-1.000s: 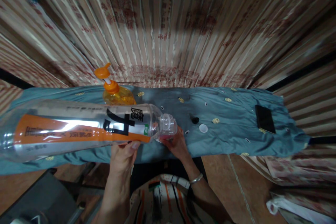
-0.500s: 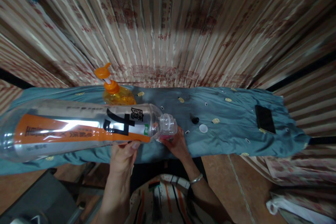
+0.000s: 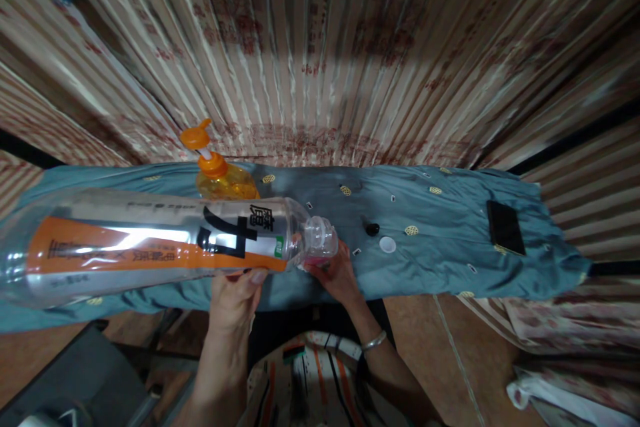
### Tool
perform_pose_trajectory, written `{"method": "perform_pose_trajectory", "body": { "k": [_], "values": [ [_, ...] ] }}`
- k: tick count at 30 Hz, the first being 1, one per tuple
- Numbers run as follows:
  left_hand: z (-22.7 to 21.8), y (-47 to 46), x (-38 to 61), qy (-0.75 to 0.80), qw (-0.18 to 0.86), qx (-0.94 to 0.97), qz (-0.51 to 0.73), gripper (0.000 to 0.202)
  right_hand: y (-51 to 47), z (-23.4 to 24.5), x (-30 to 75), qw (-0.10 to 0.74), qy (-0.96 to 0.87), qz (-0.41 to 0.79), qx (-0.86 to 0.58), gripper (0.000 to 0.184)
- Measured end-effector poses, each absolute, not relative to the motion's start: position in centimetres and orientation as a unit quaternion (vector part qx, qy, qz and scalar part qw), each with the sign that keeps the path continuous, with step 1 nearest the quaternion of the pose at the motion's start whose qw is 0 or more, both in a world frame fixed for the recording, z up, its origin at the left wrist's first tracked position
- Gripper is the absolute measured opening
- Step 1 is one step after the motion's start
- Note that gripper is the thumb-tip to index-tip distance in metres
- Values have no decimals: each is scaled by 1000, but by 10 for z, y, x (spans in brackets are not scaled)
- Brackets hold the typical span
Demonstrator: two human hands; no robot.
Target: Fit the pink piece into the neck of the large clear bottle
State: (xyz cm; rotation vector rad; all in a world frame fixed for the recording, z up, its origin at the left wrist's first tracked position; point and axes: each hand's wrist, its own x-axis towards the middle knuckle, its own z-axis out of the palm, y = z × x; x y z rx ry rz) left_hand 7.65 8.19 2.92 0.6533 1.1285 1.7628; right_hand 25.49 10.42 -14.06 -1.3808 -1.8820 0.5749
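Note:
A large clear plastic bottle (image 3: 165,233) with an orange and silver label lies tilted nearly level in the air, its neck pointing right. My left hand (image 3: 235,297) grips it from below, thumb on the label's lower edge and the other fingers hidden behind the bottle. Around a clear container (image 3: 321,240) at the bottle's mouth, my right hand (image 3: 339,277) is closed, with something pinkish showing by its fingers. The container's lower part is hidden, and so is how far the bottle's neck goes in. Behind the big bottle stands a yellow pump bottle (image 3: 227,181) with an orange top.
On the teal cloth (image 3: 450,267) of the narrow table lie a small black object (image 3: 373,229), a white disc (image 3: 387,244) and a flat black rectangular object (image 3: 505,227) at the right. A pleated curtain (image 3: 320,80) hangs behind. A grey chair (image 3: 80,373) stands at lower left.

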Motion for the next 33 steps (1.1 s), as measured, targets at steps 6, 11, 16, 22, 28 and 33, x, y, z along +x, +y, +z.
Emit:
{"method": "perform_pose_trajectory", "body": {
  "k": [6,11,16,22,28,33],
  "values": [
    [30,83,77,462,452,262,716,53,104,-140,254,366,-720,229,-544,63],
    [33,82,78,460,459,262,713,62,103,-140,254,368,-720,229,-542,64],
    [30,82,78,454,457,260,720,56,103,-141,254,365,-724,225,-541,62],
    [30,82,77,442,462,265,722,53,104,-141,255,360,-730,223,-536,58],
    [31,83,77,437,458,259,730,55,104,-141,254,375,-723,226,-535,63],
    [31,84,78,439,459,256,729,57,104,-142,254,373,-725,221,-535,64]
  ]
}}
